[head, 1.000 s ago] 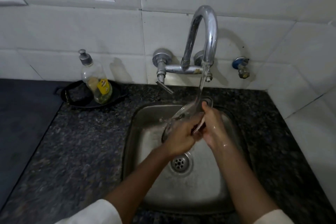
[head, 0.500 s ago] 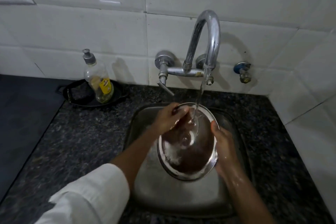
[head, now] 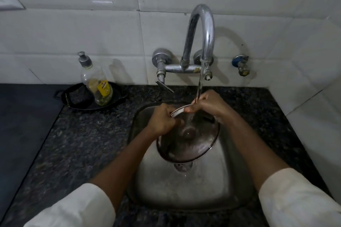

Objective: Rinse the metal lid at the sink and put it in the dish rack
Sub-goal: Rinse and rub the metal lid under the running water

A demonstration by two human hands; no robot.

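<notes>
Large white wall tiles (head: 73, 29) with thin grey joints cover the back and the right side, meeting in a corner. Below runs a dark speckled stone tabletop (head: 77, 138). The light is dim, with a small glare on one tile.

One metal lid (head: 188, 142), with one knob at centre. Two hands on it: left hand (head: 162, 120), right hand (head: 208, 106). One steel sink (head: 217, 186), one drain. One curved tap (head: 201, 29), one water stream. One small blue valve (head: 239, 64) on wall. One soap bottle (head: 96, 81). One black pan (head: 81, 97). Two white sleeves.
</notes>
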